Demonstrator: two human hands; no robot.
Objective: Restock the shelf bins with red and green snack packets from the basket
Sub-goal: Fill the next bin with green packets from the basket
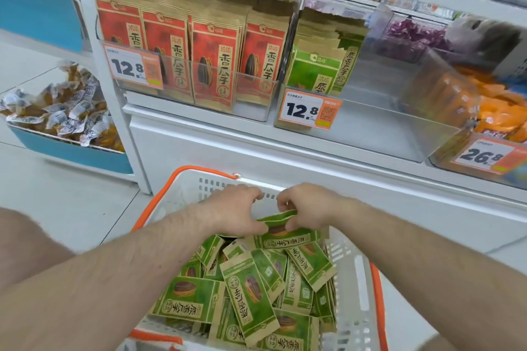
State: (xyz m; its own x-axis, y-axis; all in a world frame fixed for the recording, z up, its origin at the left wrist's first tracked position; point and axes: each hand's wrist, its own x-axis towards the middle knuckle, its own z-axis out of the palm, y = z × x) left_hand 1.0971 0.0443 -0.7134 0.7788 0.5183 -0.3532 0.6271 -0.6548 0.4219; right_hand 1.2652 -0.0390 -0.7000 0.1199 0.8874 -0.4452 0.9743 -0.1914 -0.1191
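Note:
A white basket [358,288] with orange handles sits low in front of me, holding several green snack packets [251,293] in a loose heap. At the basket's far end both hands hold one green packet [281,221]: my left hand [236,212] grips its left side and my right hand [305,208] pinches its top edge. On the shelf above, a clear bin [251,105] is packed with upright red packets [214,63]. To its right a second clear bin [370,134] holds a few green packets [316,68] at its left end.
Price tags reading 12.8 hang on both bins. Orange packets [496,105] fill a bin at the far right, purple ones [413,34] lie behind. A blue-fronted bin [74,154] of wrapped snacks stands at the left. White shelf base and tiled floor surround the basket.

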